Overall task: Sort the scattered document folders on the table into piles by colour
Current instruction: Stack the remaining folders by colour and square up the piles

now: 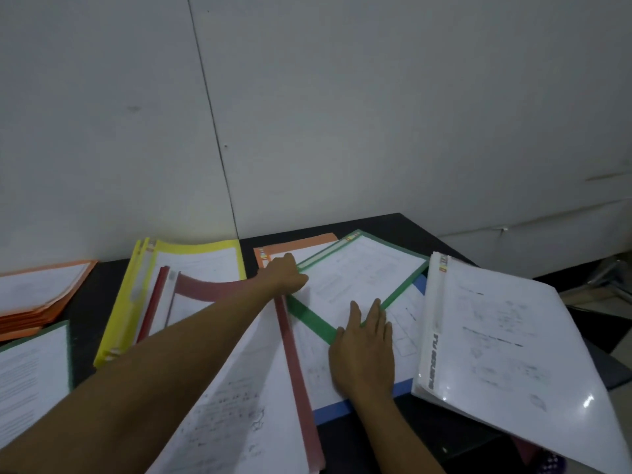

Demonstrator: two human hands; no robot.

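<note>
Sorting is happening across the counter [85, 302], where the green folder [359, 278] is lying atop a blue folder [333, 410]. The left hand [285, 273] is gripping its far-left corner; the right hand [364, 350] is pressing flat, fingers straight, on its near corner. Next, it is likely needing a clean lift over to the other green folder [34, 378] at the left.

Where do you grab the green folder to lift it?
By its left corner, coming from the left. The green folder lies on top, turned like a diamond, and that corner pokes out by the left hand. The white folder crowds its right side.
</note>
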